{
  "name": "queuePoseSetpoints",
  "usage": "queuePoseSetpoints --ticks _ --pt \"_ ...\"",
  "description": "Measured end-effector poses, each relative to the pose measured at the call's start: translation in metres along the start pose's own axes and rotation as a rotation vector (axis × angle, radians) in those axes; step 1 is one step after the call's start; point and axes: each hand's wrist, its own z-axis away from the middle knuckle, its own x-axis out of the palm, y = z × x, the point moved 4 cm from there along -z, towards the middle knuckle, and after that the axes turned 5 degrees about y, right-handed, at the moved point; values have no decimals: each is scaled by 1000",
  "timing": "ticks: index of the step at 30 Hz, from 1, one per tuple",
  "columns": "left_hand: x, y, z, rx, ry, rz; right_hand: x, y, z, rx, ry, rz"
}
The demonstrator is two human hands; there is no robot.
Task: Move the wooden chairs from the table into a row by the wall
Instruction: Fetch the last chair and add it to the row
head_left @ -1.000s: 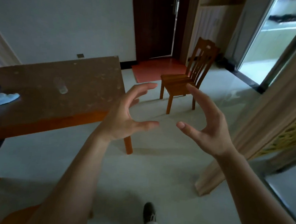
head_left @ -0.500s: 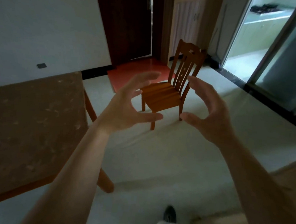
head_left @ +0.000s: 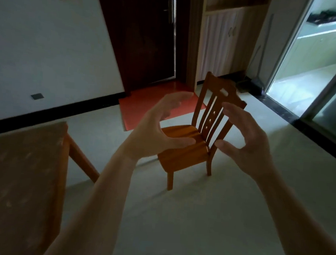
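Observation:
One wooden chair (head_left: pixel 183 158) with a slatted back stands alone on the pale floor, ahead of me, its back turned toward the right. My left hand (head_left: pixel 155 130) is raised in front of its seat, fingers spread and curved. In front of the chair's backrest is my right hand (head_left: pixel 243 140), also open with fingers apart. Neither hand touches the chair; both hold nothing. The wooden table (head_left: pixel 20 176) fills the lower left, with one leg showing.
A white wall (head_left: pixel 39 48) with a black skirting runs behind the table. A dark door (head_left: pixel 145 36) with a red mat (head_left: pixel 144 105) lies beyond the chair. A wooden cabinet (head_left: pixel 224 41) and a glass sliding door (head_left: pixel 316 68) stand at the right.
I have walked closer to the chair, which now looks larger and nearer. The table has slid further left out of view. Both hands stay raised and open.

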Motion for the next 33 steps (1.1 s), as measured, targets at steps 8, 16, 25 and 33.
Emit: queuePoseSetpoints --ticks 8,16,25,33 --pt "96 -103 -207 109 -35 162 -27 157 -129 81 52 -6" --pt "210 -142 -377 52 -143 264 -92 271 -206 258 122 106" --pt "314 -191 -513 9 -70 254 -139 430 -296 272 71 3" --pt "340 -227 -586 -163 169 98 -170 554 -407 125 -195 -167"
